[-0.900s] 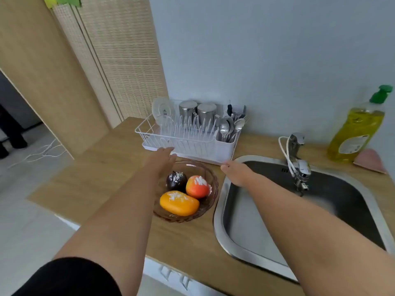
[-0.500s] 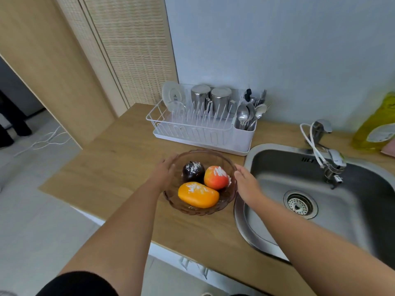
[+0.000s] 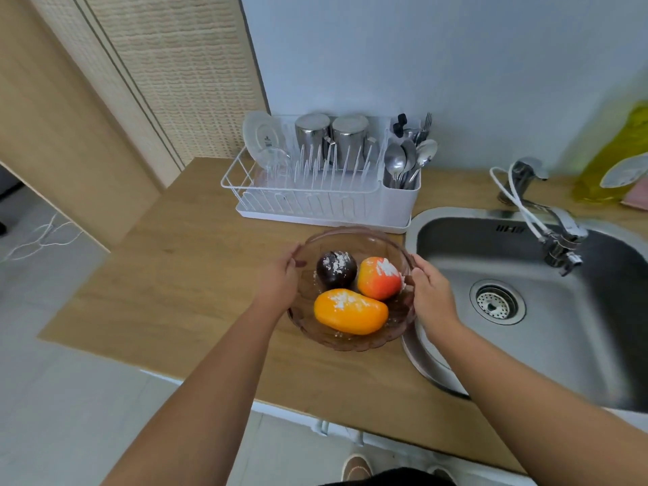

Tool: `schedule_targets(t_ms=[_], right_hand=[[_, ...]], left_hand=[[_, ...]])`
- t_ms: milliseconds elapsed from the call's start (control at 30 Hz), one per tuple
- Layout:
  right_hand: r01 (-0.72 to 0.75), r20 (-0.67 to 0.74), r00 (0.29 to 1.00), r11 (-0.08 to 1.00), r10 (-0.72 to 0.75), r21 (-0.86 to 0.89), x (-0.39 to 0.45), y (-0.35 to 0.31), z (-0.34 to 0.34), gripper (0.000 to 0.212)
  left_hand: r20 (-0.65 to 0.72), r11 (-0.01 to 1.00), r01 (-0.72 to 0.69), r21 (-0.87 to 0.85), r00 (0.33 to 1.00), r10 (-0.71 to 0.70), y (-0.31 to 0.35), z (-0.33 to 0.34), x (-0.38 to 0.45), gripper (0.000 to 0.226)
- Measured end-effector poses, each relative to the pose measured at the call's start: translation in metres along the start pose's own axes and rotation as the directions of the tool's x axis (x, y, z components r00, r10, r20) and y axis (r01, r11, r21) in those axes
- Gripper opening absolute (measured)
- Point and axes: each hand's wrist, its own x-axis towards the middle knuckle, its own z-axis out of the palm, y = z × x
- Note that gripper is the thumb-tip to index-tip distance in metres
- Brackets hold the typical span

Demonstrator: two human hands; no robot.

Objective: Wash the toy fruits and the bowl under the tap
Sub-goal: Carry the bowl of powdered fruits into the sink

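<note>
Glass bowl (image 3: 350, 340) gripped at both rims by left hand (image 3: 278, 280), right hand (image 3: 429, 292) | risk: tilting spills fruits (image 3: 350, 312) onto worktop (image 3: 175, 275).

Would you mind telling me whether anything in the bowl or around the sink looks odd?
Yes: white powdery patches sit on the dark fruit, the red-orange fruit and the yellow fruit in the bowl, with flecks on its floor. The sink looks ordinary.
</note>
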Motion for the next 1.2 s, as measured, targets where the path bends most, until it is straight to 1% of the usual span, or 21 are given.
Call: schedule_targets(t_ms=[167,233,333,467,533,633,733,833,867,1000,1067,1133,1200], right_hand=[[-0.016,-0.104,0.994,0.997,0.023,0.070,-0.006,-0.001,-0.045,0.039],[-0.029,-0.143,0.989,0.995,0.042,0.091,-0.008,0.002,-0.068,0.038],[-0.057,-0.192,0.979,0.994,0.073,0.091,-0.008,0.016,-0.106,0.037],[-0.089,-0.262,0.959,0.993,0.107,0.079,-0.009,0.030,-0.157,0.035],[-0.088,-0.268,0.958,0.993,0.105,0.072,-0.007,0.033,-0.179,0.034],[-0.115,-0.241,0.963,0.993,0.116,0.021,0.002,0.038,-0.211,0.035],[-0.123,-0.198,0.973,0.992,0.115,-0.030,0.014,0.048,-0.237,0.037],[-0.126,-0.144,0.983,0.987,0.112,-0.095,0.026,0.056,-0.253,0.036],[-0.133,-0.124,0.985,0.984,0.119,-0.114,0.030,0.060,-0.257,0.036],[-0.173,-0.090,0.983,0.969,0.159,-0.176,0.047,0.078,-0.264,0.036],[-0.204,-0.070,0.979,0.954,0.193,-0.221,0.055,0.090,-0.266,0.035],[-0.231,-0.050,0.973,0.941,0.226,-0.246,0.062,0.101,-0.266,0.034],[-0.252,-0.041,0.967,0.928,0.250,-0.275,0.068,0.110,-0.264,0.033]], left_hand=[[0.047,0.995,-0.032,-0.098,0.998,0.037,0.020,0.038,-0.004,0.047],[0.065,0.993,-0.062,-0.098,0.996,0.069,0.033,0.059,-0.010,0.046],[0.109,0.989,-0.091,-0.114,0.989,0.104,0.054,0.091,-0.023,0.045],[0.153,0.984,-0.080,-0.159,0.983,0.104,0.082,0.135,-0.038,0.043],[0.160,0.982,-0.067,-0.175,0.982,0.096,0.094,0.157,-0.045,0.043],[0.181,0.971,-0.034,-0.237,0.980,0.079,0.102,0.189,-0.049,0.054],[0.169,0.983,-0.038,-0.181,0.983,0.069,0.107,0.214,-0.053,0.057],[0.110,0.999,-0.039,0.025,0.993,0.036,0.114,0.233,-0.058,0.051],[0.087,0.998,-0.025,0.054,0.996,0.020,0.114,0.240,-0.058,0.049],[0.109,0.996,0.081,-0.044,0.991,-0.076,0.107,0.258,-0.052,0.043],[0.148,0.979,0.176,-0.099,0.976,-0.161,0.104,0.262,-0.052,0.039],[0.214,0.950,0.276,-0.145,0.946,-0.243,0.098,0.266,-0.049,0.036],[0.256,0.928,0.339,-0.151,0.921,-0.295,0.091,0.269,-0.045,0.035]])
